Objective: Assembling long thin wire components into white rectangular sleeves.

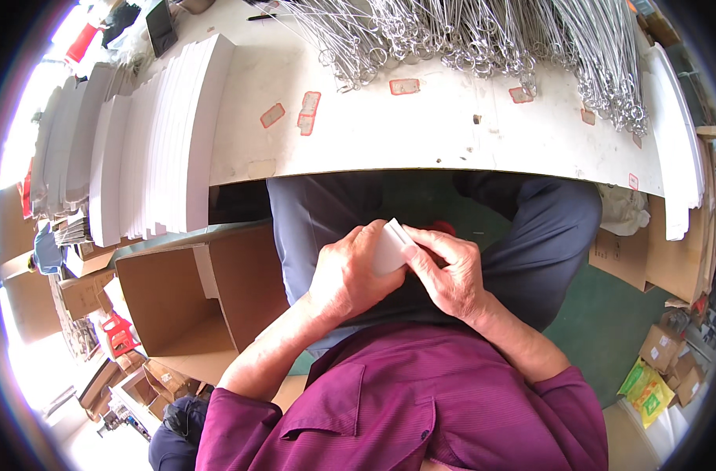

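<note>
Over my lap, a small white folded card or flat box [390, 250] is held up between both hands. My left hand [348, 267] wraps around its left side, fingers closed on it. On the other side, my right hand [450, 271] pinches the near right edge between thumb and fingers. The lower part of the white piece is hidden by my hands, so whether it is a box or a folded card I cannot tell.
Bundles of metal wire rods with ring ends [483, 39] lie across the far side of the white table [358, 133]. Long white boxes [158, 141] stand stacked at the left. Below them sits an open cardboard box [177, 306]. More white boards [675, 141] lean at the right.
</note>
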Tool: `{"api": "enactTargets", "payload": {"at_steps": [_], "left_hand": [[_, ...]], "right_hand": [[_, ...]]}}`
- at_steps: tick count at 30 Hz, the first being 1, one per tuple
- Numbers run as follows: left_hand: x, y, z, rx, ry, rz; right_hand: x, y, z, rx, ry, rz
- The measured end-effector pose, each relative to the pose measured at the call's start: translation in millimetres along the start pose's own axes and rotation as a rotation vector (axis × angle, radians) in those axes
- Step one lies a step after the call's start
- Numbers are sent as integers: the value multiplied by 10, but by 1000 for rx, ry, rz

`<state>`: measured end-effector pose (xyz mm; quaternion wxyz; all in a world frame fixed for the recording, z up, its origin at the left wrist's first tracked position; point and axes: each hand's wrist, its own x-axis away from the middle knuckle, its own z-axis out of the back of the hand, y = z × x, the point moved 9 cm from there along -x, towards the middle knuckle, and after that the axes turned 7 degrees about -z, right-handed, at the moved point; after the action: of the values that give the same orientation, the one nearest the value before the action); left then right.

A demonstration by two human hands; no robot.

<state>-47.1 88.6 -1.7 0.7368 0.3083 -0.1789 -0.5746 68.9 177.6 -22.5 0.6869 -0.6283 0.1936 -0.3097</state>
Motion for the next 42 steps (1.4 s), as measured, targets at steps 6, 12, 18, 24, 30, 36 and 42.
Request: {"api": "enactTargets", "payload": {"at_steps": [6,12,18,24,30,36,42], "left_hand": [[11,-24,-19,48,-49,50],[3,-41,-38,74,-53,42],[-3,-78,-52,94,-72,70],[-48,-30,67,0,15,76],[34,34,399,-29,-100,138],[-156,-201,1152,-277,114,243],[-853,-904,1770,-629,192,417]], "right_hand": [[79,-76,-109,70,-14,133],[118,-53,-144,76,-26,125],[129,-104,-183,86,-16,175],[-22,-78,-162,-24,8,60],[-356,-201,262,-202,54,-58],[-690,-756,716,309,282,399],[-985,-545,1010,400,369,334]]}}
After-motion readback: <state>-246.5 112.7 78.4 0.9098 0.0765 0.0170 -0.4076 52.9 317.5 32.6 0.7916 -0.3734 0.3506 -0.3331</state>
